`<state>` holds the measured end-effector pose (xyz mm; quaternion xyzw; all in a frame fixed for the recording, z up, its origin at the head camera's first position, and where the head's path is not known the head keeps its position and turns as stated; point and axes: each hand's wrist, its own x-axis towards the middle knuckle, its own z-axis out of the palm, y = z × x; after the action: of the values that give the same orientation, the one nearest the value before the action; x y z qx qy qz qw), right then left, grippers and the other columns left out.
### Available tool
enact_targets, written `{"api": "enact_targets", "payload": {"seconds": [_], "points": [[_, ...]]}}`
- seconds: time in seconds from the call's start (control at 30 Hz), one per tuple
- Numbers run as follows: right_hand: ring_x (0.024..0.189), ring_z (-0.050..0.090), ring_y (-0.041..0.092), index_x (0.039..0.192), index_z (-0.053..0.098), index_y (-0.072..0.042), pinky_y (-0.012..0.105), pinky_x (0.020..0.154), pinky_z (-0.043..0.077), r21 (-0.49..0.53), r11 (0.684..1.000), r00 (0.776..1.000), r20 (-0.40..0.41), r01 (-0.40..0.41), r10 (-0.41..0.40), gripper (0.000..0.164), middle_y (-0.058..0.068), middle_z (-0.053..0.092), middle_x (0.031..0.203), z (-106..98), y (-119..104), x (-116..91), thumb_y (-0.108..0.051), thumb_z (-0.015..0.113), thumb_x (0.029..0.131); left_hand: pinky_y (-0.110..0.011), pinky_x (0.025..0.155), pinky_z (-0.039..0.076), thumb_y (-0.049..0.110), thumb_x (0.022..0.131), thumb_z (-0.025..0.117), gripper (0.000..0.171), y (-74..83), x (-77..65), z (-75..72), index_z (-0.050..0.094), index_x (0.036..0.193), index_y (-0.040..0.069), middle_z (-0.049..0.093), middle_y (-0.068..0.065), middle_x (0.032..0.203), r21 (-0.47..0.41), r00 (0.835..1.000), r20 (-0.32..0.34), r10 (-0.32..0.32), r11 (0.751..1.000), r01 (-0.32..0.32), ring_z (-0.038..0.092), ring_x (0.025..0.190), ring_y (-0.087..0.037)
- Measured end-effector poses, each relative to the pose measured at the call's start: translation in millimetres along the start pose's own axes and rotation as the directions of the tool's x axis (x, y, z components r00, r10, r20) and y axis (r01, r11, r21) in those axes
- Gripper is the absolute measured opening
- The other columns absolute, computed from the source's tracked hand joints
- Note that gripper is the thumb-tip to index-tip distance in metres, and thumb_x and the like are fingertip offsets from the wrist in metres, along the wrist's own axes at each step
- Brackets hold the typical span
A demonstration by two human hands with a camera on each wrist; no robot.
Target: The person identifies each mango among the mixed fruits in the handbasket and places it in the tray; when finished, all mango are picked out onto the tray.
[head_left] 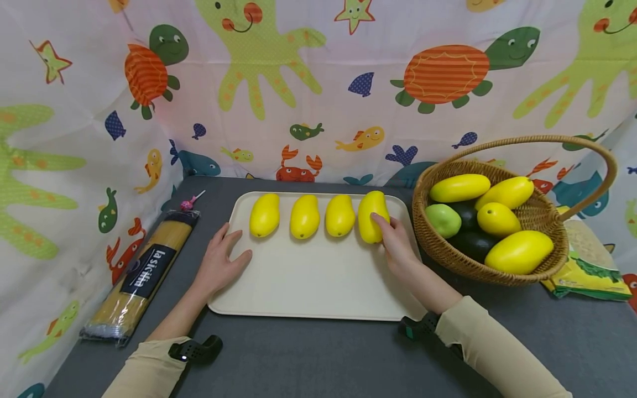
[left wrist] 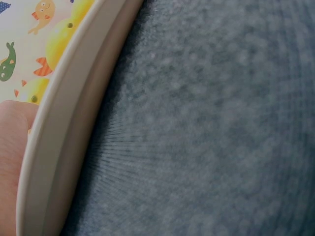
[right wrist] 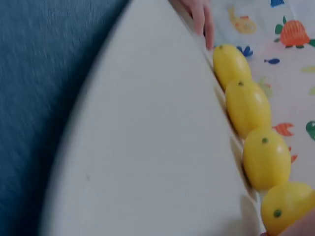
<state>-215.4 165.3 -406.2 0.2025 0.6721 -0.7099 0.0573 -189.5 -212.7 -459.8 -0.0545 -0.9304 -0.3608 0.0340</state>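
Note:
On a cream tray (head_left: 318,287) several yellow mangoes stand in a row along the far side, among them the leftmost mango (head_left: 265,215), then a second (head_left: 304,217) and a third (head_left: 340,215). My right hand (head_left: 398,246) holds the rightmost mango (head_left: 372,218), thumb on its near face and fingers at its right side. In the right wrist view that mango (right wrist: 285,206) sits at the lower right, partly covered by the hand. My left hand (head_left: 221,262) rests at the tray's left edge with its fingers relaxed, holding nothing. The left wrist view shows only part of it, behind the tray rim (left wrist: 64,123).
A wicker basket (head_left: 423,237) at the right holds yellow fruits, a green fruit (head_left: 443,220) and dark fruits. Behind it lies a yellow-green packet (head_left: 592,276). A spaghetti pack (head_left: 144,276) and a pink lollipop (head_left: 187,205) lie at the left. A patterned cloth hangs behind.

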Motion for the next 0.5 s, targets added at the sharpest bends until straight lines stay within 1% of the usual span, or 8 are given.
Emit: {"api": "enact_targets", "payload": {"seconds": [0.07,0.17,0.23,0.3,0.4,0.5], "points": [[0.122,0.039,0.023,0.149,0.026,-0.003,0.033,0.106,0.033,-0.085,0.996,0.999,-0.023,0.031,-0.033,0.073,0.013,0.035,0.143,-1.6,1.7,4.9,-0.042,0.057,0.096,-0.065,0.108,0.019,0.035,0.091,0.064,0.062,-0.2,-0.1,0.2,0.048,0.142,0.004,0.016,-0.019,0.159,-0.001,1.000,0.003,0.001,1.000,-0.001,0.019,0.142,-0.044],[0.125,0.038,0.025,0.148,0.027,-0.004,0.035,0.106,0.033,-0.191,0.978,0.994,-0.054,0.080,-0.091,0.073,0.014,0.035,0.145,-5.2,4.4,12.5,-0.044,0.057,0.095,-0.066,0.108,0.019,0.035,0.091,0.064,0.062,-0.6,0.0,0.6,0.048,0.142,0.003,0.016,-0.020,0.159,-0.002,1.000,0.002,0.005,1.000,-0.005,0.019,0.142,-0.045],[0.124,0.039,0.026,0.148,0.028,-0.003,0.035,0.106,0.034,-0.228,0.967,0.990,-0.065,0.109,-0.127,0.073,0.016,0.036,0.143,-7.1,5.7,17.5,-0.043,0.058,0.095,-0.066,0.108,0.019,0.034,0.091,0.064,0.062,-0.7,0.0,0.7,0.048,0.142,0.003,0.016,-0.020,0.159,-0.002,1.000,0.001,0.009,1.000,-0.009,0.019,0.142,-0.045],[0.123,0.040,0.027,0.147,0.029,-0.003,0.035,0.104,0.035,-0.259,0.958,0.987,-0.070,0.123,-0.146,0.073,0.017,0.037,0.141,-9.0,6.0,21.2,-0.045,0.057,0.095,-0.066,0.108,0.019,0.034,0.092,0.064,0.062,-0.5,0.0,0.7,0.048,0.142,0.003,0.017,-0.020,0.159,-0.005,1.000,0.000,0.012,1.000,-0.012,0.019,0.142,-0.045],[0.119,0.041,0.026,0.147,0.030,-0.003,0.034,0.100,0.038,-0.295,0.947,0.985,-0.074,0.125,-0.153,0.074,0.017,0.038,0.139,-11.1,5.3,25.1,-0.048,0.055,0.095,-0.066,0.108,0.019,0.034,0.092,0.064,0.062,-0.3,-0.1,0.8,0.048,0.142,0.002,0.017,-0.021,0.159,-0.005,1.000,0.002,0.014,1.000,-0.014,0.019,0.142,-0.045],[0.115,0.043,0.025,0.147,0.029,-0.004,0.031,0.093,0.041,-0.316,0.942,0.987,-0.074,0.111,-0.141,0.074,0.017,0.038,0.137,-12.3,3.9,27.5,-0.051,0.053,0.095,-0.066,0.108,0.019,0.034,0.092,0.064,0.062,-0.2,0.0,0.8,0.048,0.142,0.003,0.016,-0.021,0.159,-0.004,1.000,0.003,0.013,1.000,-0.013,0.019,0.142,-0.045]]}}
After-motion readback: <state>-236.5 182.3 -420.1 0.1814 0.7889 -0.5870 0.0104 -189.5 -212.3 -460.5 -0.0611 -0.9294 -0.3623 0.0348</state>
